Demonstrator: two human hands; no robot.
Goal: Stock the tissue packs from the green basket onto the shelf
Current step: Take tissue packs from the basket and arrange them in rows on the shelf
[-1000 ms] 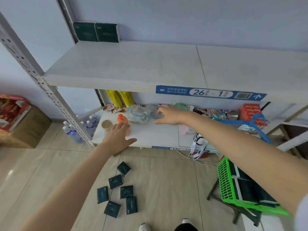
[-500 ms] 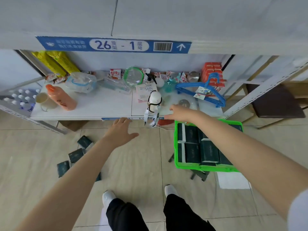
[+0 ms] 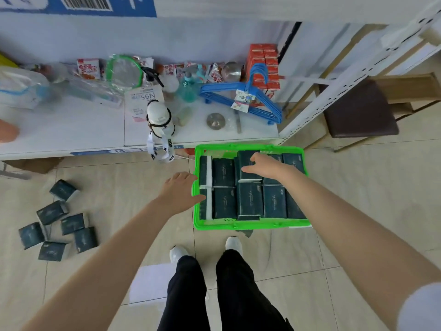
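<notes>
- The green basket (image 3: 248,226) looks close to full: dark tissue packs (image 3: 249,199) stand packed side by side in two rows, filling it from wall to wall.
- No tissue pack shows on the lower shelf (image 3: 71,125). It carries other goods only, among them a white bottle (image 3: 158,118) with a strap and a bunch of blue hangers (image 3: 238,87).
- Of the upper shelf (image 3: 238,5) only the front edge is in view, so I cannot tell what already lies on top of it.
- Several loose packs (image 3: 72,223) lie scattered on the floor (image 3: 119,199), well to the left of the basket and apart from both hands.
- Judged from this, nearly all the stocking is left to do: the basket has to be emptied, and the packs on the floor may need picking up too.
- The right hand (image 3: 265,167) is over the back row of the basket, fingers straight and pointing left, thumb spread. It lies on a pack that stands a little higher than its neighbours (image 3: 245,157). It does not look closed round it yet.
- The left hand (image 3: 179,189) is at the basket's left wall, fingers stretched out across the rim toward the leftmost packs. It holds nothing.
- The basket stands just in front of the lower shelf's right end, between the person's feet and the shelf edge.
</notes>
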